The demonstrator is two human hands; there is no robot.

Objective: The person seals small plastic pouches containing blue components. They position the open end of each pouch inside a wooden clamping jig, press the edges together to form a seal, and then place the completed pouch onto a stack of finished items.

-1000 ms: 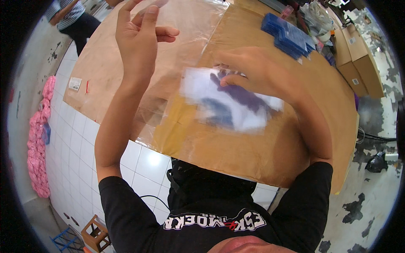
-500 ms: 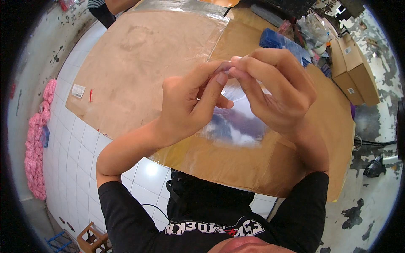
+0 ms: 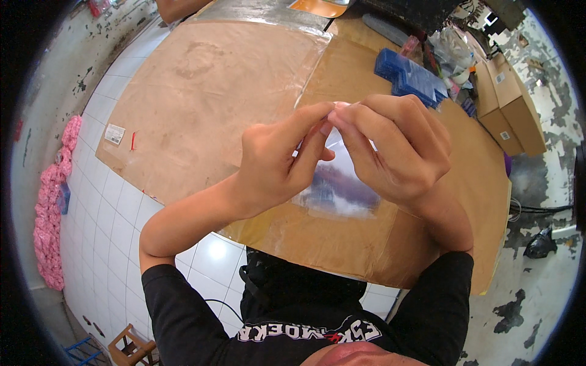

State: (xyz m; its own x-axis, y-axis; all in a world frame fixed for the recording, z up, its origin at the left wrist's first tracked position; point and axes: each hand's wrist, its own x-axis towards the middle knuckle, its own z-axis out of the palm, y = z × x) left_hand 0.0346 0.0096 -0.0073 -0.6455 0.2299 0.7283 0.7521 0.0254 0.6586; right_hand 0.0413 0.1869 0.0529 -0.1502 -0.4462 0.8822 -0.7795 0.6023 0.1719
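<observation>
Left hand [image 3: 274,165] and right hand [image 3: 390,149] meet above cardboard [image 3: 201,104], fingertips pinched shut on top edge of clear bag [image 3: 339,189]; bag hangs below, likely held high to work its mouth. Blue packs [image 3: 409,76] at cardboard's far right.

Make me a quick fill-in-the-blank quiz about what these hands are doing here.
1. The left hand and right hand pinch the ____ edge of a small clear plastic bag.
2. Beneath lies a sheet of ____ cardboard.
3. The stack of flat packets far right is ____.
Missing: top; brown; blue
</observation>
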